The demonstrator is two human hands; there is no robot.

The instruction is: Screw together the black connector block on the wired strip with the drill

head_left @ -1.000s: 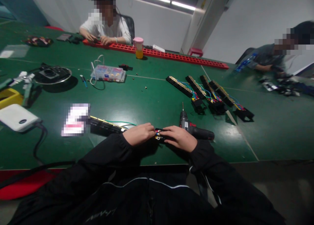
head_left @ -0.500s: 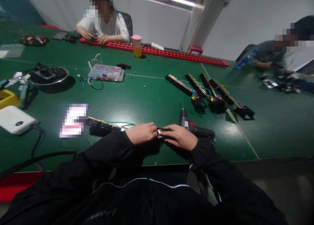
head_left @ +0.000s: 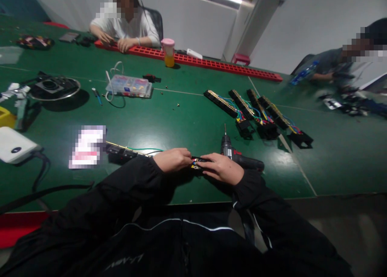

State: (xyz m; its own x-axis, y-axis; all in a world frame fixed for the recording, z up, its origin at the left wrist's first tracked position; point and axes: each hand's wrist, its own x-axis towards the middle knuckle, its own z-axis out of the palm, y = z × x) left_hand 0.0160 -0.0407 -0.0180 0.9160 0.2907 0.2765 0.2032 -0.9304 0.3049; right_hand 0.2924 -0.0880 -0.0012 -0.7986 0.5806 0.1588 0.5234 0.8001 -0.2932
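My left hand (head_left: 171, 159) and my right hand (head_left: 223, 167) meet at the near edge of the green table (head_left: 187, 119). Both are closed, pinching a small black connector block (head_left: 196, 164) with coloured wire ends between their fingertips. A long black terminal strip (head_left: 123, 152) with a green wire runs out to the left from under my left hand. A cordless screwdriver (head_left: 238, 158) lies just behind my right hand, its bit pointing away from me.
Several finished black strips with coloured wires (head_left: 256, 115) lie to the right. A clear parts box (head_left: 128, 86), a wire reel (head_left: 53, 87), a white power bank (head_left: 13, 150) and a long red rail (head_left: 193, 62) sit further off. Two other people work at the far and right edges.
My hands stay pinched on the connector with only slight finger shifts. The camera has tipped a little, sliding the scene slightly up and left.
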